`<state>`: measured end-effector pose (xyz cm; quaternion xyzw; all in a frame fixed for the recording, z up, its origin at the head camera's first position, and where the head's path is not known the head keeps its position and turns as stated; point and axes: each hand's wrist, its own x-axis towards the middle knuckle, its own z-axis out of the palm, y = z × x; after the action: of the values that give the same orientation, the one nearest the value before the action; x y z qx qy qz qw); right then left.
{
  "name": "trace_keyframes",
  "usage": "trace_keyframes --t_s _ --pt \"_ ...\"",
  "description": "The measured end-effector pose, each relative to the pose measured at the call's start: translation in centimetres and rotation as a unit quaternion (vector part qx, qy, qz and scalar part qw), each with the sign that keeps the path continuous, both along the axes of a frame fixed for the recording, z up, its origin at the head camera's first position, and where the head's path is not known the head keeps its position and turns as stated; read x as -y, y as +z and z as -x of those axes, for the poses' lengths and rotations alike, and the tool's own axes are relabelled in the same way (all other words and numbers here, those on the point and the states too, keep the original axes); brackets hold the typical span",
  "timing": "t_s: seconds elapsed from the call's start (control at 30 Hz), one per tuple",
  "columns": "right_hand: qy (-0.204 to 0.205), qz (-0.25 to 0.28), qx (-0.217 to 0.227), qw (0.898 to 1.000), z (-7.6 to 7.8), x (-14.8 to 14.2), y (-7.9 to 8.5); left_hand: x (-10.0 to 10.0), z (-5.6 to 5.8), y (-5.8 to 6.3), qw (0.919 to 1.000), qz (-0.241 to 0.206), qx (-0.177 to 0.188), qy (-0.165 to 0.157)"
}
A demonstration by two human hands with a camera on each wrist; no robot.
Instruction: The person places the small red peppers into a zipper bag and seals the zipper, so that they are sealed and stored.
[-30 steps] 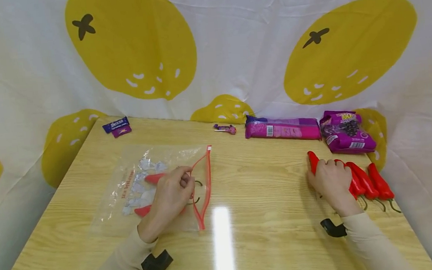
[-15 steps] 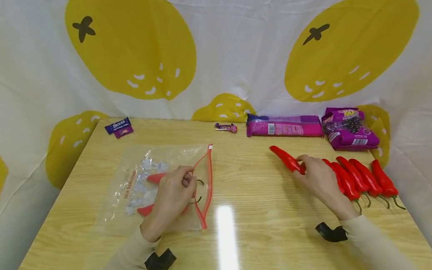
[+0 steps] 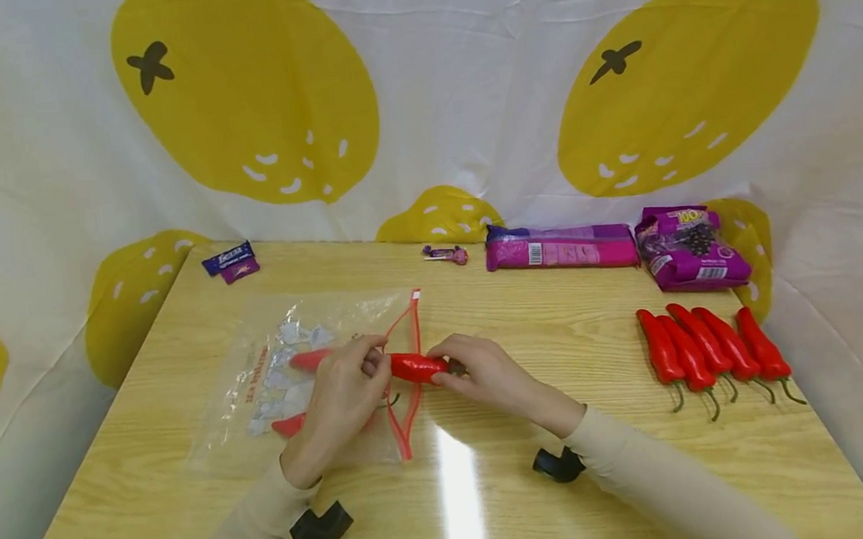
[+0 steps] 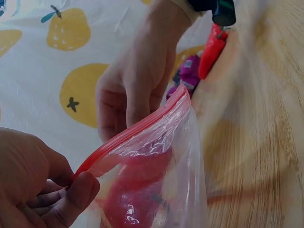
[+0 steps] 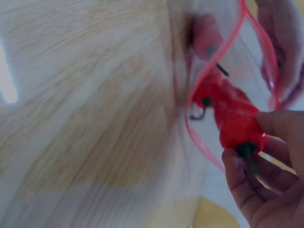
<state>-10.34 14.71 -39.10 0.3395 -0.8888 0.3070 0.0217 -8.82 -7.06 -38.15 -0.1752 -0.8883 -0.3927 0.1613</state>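
While the left hand [image 3: 346, 390] is pinching the red zip edge [image 3: 416, 329] of a clear bag [image 3: 359, 308] left of centre in the frame, the right hand [image 3: 495, 382] is holding a red pepper [image 3: 416, 368] at the bag's mouth. The left fingers are grasping one lip, and the two lips are standing apart; that pinch is probably serving to hold the opening wide. The right fingers are grasping the pepper's thick end beside its green stem [image 5: 247, 151], so the narrow end is pointing left into the mouth. Two more peppers [image 3: 308, 361] are lying within the bag, stems facing the mouth. Five loose peppers [image 3: 695, 338] are lying side by side on the desk [image 3: 539, 304] at the right of the frame, stems pointing toward the bottom edge, an order seemingly making each one easy to pick up. Small wrapped sweets [image 3: 228, 257] at the upper left are carrying white lettering, perhaps reading "Белла". At the upper right, a purple packet [image 3: 660, 266] is showing "100" and a barcode, and a long pink packet [image 3: 573, 251] beside it is bearing another barcode. Red print [image 3: 256, 375] is running up the bag, but its words are not reading clearly.
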Motion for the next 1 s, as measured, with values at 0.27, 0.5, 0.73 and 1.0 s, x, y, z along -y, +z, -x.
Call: trace_keyframes --t_s 0.27,0.5,0.73,1.0 --pt "0.016 0.107 0.110 0.988 1.1 4.7 -1.8 -0.1 0.0 -0.4 0.9995 -0.008 -0.030 -0.007" --pt "0.042 0.074 0.121 0.989 1.4 6.9 -2.5 -0.1 0.2 -0.3 0.9993 0.002 -0.037 0.005" --pt "0.044 0.100 0.139 0.984 1.0 4.2 -1.3 0.1 0.2 -0.3 0.9993 -0.011 -0.037 -0.005" --pt "-0.146 0.036 0.051 0.987 -0.3 -8.0 1.0 0.3 0.2 0.1 0.9994 -0.016 -0.030 -0.009"
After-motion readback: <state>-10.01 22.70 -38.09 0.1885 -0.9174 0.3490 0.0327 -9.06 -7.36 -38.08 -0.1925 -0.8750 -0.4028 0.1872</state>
